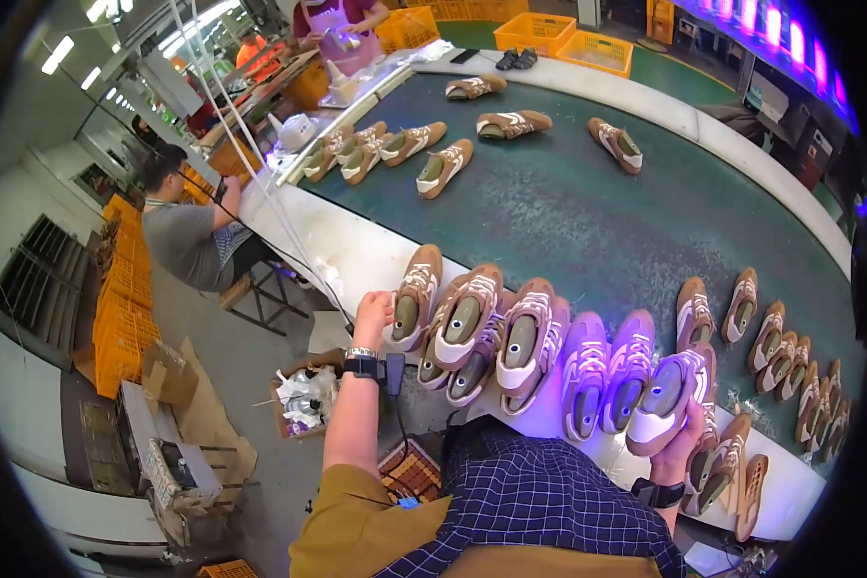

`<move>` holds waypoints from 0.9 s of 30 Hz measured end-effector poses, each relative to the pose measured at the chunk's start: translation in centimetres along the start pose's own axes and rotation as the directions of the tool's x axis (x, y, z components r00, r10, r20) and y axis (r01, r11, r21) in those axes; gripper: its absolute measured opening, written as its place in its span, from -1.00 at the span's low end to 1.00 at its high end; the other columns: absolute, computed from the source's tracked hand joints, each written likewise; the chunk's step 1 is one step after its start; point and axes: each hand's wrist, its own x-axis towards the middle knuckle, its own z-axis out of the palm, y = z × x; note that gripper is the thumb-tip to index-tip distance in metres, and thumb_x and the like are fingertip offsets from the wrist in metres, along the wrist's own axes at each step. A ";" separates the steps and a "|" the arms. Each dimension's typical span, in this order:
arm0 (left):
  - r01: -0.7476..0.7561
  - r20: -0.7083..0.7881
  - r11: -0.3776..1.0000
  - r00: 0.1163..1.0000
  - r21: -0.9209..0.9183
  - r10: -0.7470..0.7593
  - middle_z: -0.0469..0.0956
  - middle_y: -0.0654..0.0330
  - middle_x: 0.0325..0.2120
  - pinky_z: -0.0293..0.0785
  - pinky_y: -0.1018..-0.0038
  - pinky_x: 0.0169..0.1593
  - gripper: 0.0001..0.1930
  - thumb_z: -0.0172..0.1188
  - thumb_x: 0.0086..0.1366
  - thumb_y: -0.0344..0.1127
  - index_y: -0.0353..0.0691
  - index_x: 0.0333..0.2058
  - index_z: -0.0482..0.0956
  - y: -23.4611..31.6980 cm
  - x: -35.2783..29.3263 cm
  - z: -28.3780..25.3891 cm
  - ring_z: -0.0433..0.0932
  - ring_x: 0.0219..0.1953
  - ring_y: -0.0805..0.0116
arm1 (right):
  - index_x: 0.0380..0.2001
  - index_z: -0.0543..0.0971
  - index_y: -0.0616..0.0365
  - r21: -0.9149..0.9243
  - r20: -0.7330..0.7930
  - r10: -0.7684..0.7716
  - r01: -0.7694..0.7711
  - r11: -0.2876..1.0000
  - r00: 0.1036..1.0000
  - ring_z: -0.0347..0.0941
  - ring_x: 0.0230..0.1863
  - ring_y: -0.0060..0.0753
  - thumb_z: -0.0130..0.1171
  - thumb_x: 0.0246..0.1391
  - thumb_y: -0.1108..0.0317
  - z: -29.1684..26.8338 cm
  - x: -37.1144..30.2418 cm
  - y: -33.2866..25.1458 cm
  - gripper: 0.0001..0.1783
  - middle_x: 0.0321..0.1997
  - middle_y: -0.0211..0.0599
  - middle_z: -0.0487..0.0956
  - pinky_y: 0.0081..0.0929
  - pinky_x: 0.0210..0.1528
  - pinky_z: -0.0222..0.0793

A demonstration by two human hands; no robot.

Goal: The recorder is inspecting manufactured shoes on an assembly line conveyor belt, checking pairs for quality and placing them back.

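At the far left of the floor, bright orange plastic crates (125,323) stand stacked, and beside them a co-worker in a grey short-sleeved shirt (178,236) sits on a stool. Further right, an open brown cardboard box (284,421) contains crumpled white material. Next comes the person's left hand (374,316), with its fingers bent at the left side of a brown shoe with white laces (419,289); whether they grip it or only touch it, I cannot tell. This shoe is at the left end of a row along the white table edge (342,236), which borders a wide, dark green belt surface (549,207). In the middle of the row, several brown-and-white shoes (525,332) lean closely together, followed by two shoes tinted purple by the light (607,371). The right hand (679,448) grips a brown shoe with a white heel (660,409), its toe pointing away from the person. At the right, more brown shoes (771,352) stand on the belt, and a tan flat sole (749,501) lies near the edge.
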 end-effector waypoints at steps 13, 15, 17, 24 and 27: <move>-0.081 0.369 0.975 0.929 0.208 -0.002 0.44 0.13 -0.14 0.40 0.42 -0.06 -0.27 0.35 -0.13 -0.37 -0.31 0.07 0.25 -3.8 5.2 0.8 0.45 -0.15 0.32 | 0.07 0.34 0.20 -0.029 -0.057 -0.036 0.034 0.999 0.998 0.43 -0.01 -0.24 0.01 0.04 0.04 2.1 -0.4 1.5 -0.40 0.01 -0.17 0.47 -0.32 0.06 0.33; -0.108 0.364 0.994 0.927 0.026 0.091 0.45 0.11 -0.20 0.44 0.42 -0.12 -0.26 0.28 -0.24 -0.54 -0.33 0.05 0.27 -4.6 5.6 0.4 0.46 -0.19 0.30 | 0.07 0.34 0.20 -0.042 -0.077 -0.028 0.025 0.999 0.997 0.43 -0.01 -0.24 0.01 0.04 0.04 2.2 -0.5 1.6 -0.40 0.01 -0.17 0.47 -0.32 0.07 0.33; 0.115 0.414 0.949 0.910 -0.294 0.018 0.46 0.10 -0.23 0.48 0.41 -0.15 -0.36 0.18 -0.16 -0.55 -0.30 0.02 0.31 -4.6 5.5 -1.2 0.48 -0.22 0.23 | 0.07 0.34 0.23 -0.005 -0.048 -0.035 0.035 0.999 0.998 0.43 0.00 -0.23 0.03 0.02 0.04 2.0 -0.5 1.7 -0.38 0.01 -0.16 0.47 -0.31 0.08 0.32; 0.065 0.310 0.743 0.930 -0.666 0.196 0.47 -0.04 -0.10 0.39 0.13 0.07 -0.36 0.13 -0.19 -0.40 -0.39 0.00 0.37 0.3 -3.0 -3.3 0.43 0.01 0.02 | 0.08 0.31 0.23 -0.084 0.088 -0.037 0.045 0.995 0.995 0.53 -0.22 -0.09 0.04 -0.05 -0.08 1.4 -0.2 1.5 -0.28 -0.10 -0.04 0.50 -0.20 -0.21 0.53; 0.197 0.580 0.656 0.687 -0.728 0.437 0.23 -0.25 0.11 0.19 -0.22 0.13 -0.10 0.17 -0.19 -0.33 -0.44 0.20 0.03 4.9 -8.1 -0.6 0.24 0.13 -0.31 | 0.04 0.34 0.25 -0.022 0.047 0.055 -0.054 0.998 0.997 0.54 -0.25 -0.07 0.03 -0.13 -0.32 2.3 -0.2 2.1 -0.12 -0.15 -0.01 0.51 -0.20 -0.27 0.54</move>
